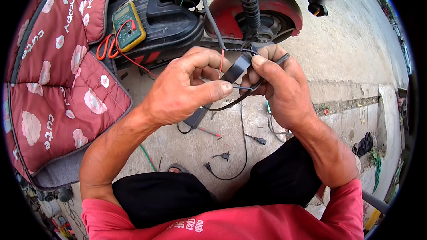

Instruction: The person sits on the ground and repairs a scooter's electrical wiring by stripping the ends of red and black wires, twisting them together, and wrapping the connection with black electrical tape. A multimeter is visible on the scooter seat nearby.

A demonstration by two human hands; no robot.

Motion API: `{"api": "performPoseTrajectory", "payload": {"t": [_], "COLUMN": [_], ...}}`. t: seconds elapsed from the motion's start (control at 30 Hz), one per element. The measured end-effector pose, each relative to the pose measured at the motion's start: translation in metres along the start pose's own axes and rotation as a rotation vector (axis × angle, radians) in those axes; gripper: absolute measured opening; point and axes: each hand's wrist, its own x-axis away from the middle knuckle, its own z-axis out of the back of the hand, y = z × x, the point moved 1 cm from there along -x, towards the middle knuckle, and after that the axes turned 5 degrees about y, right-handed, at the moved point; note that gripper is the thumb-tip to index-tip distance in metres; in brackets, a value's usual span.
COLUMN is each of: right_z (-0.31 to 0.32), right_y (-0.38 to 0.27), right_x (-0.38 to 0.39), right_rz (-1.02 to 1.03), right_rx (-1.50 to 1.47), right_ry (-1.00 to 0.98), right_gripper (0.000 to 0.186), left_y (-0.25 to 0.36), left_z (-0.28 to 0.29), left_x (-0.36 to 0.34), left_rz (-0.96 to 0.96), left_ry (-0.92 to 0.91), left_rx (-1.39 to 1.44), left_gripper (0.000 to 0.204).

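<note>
Both of my hands meet in front of the scooter. My left hand [189,84] is closed, its thumb and fingers pinching near the end of a thin blue wire [242,88]. A red wire [222,60] with a bare-looking end hangs beside those fingers, coming from a grey cable [212,22]. My right hand [284,82] is closed around a black cable [229,105], which loops below both hands. Between the hands is a glossy black rounded piece [237,67], resembling a roll of tape, against my right fingers. Its far side is hidden.
A yellow-green multimeter [129,26] with a red lead lies on the scooter's black footboard [173,26]. A maroon padded cover [66,93] spreads at left. The scooter's rear wheel [275,11] stands ahead. Below lie a black adapter-like box [195,116], a plug [256,139] and loose leads.
</note>
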Motion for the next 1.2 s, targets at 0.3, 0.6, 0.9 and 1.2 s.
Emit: {"api": "performPoseTrajectory", "payload": {"t": [0.3,0.6,0.9,1.2], "right_z": [0.002,0.000,-0.001,0.000], "right_y": [0.007,0.006,0.000,-0.001], "right_x": [0.000,0.001,0.003,0.002], "right_rz": [-0.152,-0.131,-0.091,-0.105], "right_rx": [-0.191,0.133,0.387,0.397], "right_ry": [-0.031,-0.156,-0.174,-0.197], "right_gripper": [0.022,0.022,0.018,0.019], "left_y": [-0.004,-0.001,-0.001,0.001], "left_z": [0.008,0.004,0.004,0.007], "left_x": [0.000,0.004,0.010,0.019], "left_rz": [-0.173,-0.057,-0.022,0.032], "left_ry": [0.005,-0.037,-0.019,-0.017], "left_rx": [-0.368,-0.283,-0.387,-0.346], "left_gripper": [0.026,0.021,0.025,0.025]}}
